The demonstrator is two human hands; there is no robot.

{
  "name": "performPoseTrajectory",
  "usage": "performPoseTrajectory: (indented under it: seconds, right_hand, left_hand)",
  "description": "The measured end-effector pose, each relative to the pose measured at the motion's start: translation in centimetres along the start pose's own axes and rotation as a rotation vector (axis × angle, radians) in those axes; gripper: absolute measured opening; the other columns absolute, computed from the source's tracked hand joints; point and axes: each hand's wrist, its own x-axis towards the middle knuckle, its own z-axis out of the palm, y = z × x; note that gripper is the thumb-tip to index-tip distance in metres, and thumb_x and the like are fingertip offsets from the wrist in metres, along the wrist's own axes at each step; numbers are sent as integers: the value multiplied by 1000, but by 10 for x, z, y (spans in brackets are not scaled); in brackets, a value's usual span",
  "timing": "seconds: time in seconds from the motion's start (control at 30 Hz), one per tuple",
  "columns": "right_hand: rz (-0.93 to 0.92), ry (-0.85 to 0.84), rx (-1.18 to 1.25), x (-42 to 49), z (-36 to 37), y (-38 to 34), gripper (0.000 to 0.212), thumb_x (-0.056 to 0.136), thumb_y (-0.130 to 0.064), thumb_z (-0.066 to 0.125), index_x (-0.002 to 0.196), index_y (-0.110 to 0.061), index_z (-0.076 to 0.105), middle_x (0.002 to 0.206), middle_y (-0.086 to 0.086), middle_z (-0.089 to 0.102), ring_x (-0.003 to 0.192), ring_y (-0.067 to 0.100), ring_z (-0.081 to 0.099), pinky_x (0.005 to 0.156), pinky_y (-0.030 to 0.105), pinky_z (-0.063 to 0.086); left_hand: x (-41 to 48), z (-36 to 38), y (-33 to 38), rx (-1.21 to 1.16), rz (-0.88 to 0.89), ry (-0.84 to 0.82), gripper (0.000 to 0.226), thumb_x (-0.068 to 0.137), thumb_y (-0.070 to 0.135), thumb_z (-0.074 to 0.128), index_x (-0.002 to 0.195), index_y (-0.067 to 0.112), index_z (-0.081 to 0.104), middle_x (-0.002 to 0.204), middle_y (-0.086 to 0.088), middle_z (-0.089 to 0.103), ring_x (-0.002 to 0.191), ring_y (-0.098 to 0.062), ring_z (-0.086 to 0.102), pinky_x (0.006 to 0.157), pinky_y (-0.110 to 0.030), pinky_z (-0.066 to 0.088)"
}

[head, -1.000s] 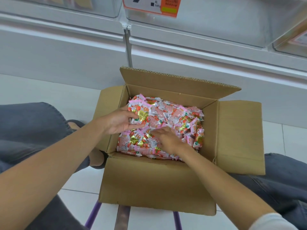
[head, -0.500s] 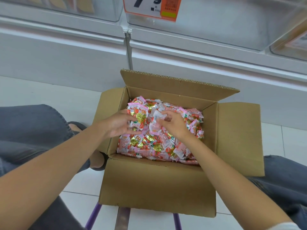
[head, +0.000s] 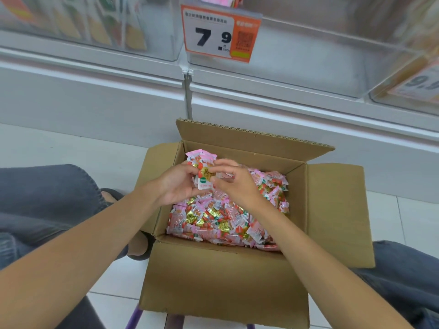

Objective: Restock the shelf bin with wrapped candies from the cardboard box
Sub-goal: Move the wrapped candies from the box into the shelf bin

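Two hands, one scoop: left hand (head: pixel 175 186) and right hand (head: pixel 237 186) both pinch a handful of wrapped candies (head: pixel 203 170) just above the cardboard box (head: pixel 223 281) (plenty more inside). Looks like the pickup step; next it needs lifting into the clear shelf bin (head: pixel 297 67) without spilling.

Head view, forward-down, close over cardboard box (head: pixel 223 281)
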Motion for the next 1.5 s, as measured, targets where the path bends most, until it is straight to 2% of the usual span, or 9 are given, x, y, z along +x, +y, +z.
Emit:
performPoseTrajectory:
  seconds: [0.17, 0.3, 0.43, 0.6, 0.83, 1.03, 1.23, 1.4, 1.5]
  right_hand:
    - [186, 82, 98, 7, -16, -17, 56, 86, -13, 73, 135, -18, 46, 117, -4, 58, 86, 8, 60, 70, 18, 52]
    - [203, -22, 182, 9, -33, -39, 35, 88, -2, 67, 122, -6, 61, 115, 13, 68, 87, 15, 65, 72, 23, 54]
    - [156, -25, 257, 5, -49, -77, 38, 87, 3, 66, 123, 1, 55, 117, 23, 64, 83, 21, 64, 78, 32, 56]
    - [3, -102, 242, 0, -67, -140, 46, 87, -5, 68, 131, -7, 53, 113, 14, 66, 91, 21, 66, 67, 25, 55]
    - [-149, -82, 2, -3, -91, -214, 32, 87, -3, 69, 116, -14, 61, 87, -2, 68, 68, 6, 60, 59, 21, 46]
    - [-223, 11, 91, 15, -117, -259, 22, 87, -2, 68, 108, -4, 64, 86, 6, 67, 64, 7, 58, 56, 18, 43]
    - [-246, 167, 98, 70, -145, -284, 22, 88, -5, 69, 109, -6, 64, 91, 7, 70, 71, 11, 63, 60, 19, 47]
    - [-87, -39, -149, 117, -124, -282, 32, 86, -6, 72, 116, -2, 60, 96, 10, 66, 76, 15, 62, 58, 18, 51]
    - [6, -196, -306, 136, -106, -268, 23, 86, -7, 73, 93, -11, 51, 79, 9, 48, 63, 11, 47, 50, 19, 42]
  left_hand:
    - [-7, 18, 7, 18, 16, -88, 34, 100, -1, 37, 131, 8, 46, 134, -21, 59, 121, -35, 60, 93, -56, 53]
    - [-20, 31, 26, 127, 44, -214, 45, 91, 0, 59, 134, 9, 48, 130, -18, 58, 120, -31, 60, 93, -46, 55]
    - [-40, 57, 48, 526, 216, -153, 68, 84, -14, 65, 139, 18, 40, 129, -15, 60, 112, -24, 67, 93, -35, 56]
    - [-79, 88, 89, 684, 326, -193, 67, 85, -18, 59, 138, 18, 40, 128, -14, 60, 110, -23, 67, 93, -34, 56]
    - [-116, 120, 136, 917, 418, -213, 57, 89, -11, 60, 135, 17, 43, 130, -14, 61, 114, -21, 65, 95, -31, 54]
    - [-135, 141, 182, 1089, 731, -71, 45, 81, 14, 79, 120, 26, 59, 113, 6, 69, 101, -6, 67, 87, -18, 53]
    - [-122, 110, 236, 1056, 1137, 397, 16, 78, 19, 81, 83, 20, 66, 70, 3, 63, 54, 0, 51, 62, -25, 44]
    - [-100, 100, 252, 1134, 1200, 490, 26, 75, 25, 84, 76, 25, 58, 64, 7, 56, 54, -4, 47, 59, -29, 44]
    - [-89, 99, 252, 1131, 1245, 470, 30, 78, 13, 79, 78, 22, 51, 65, 6, 50, 56, -8, 43, 59, -29, 40]
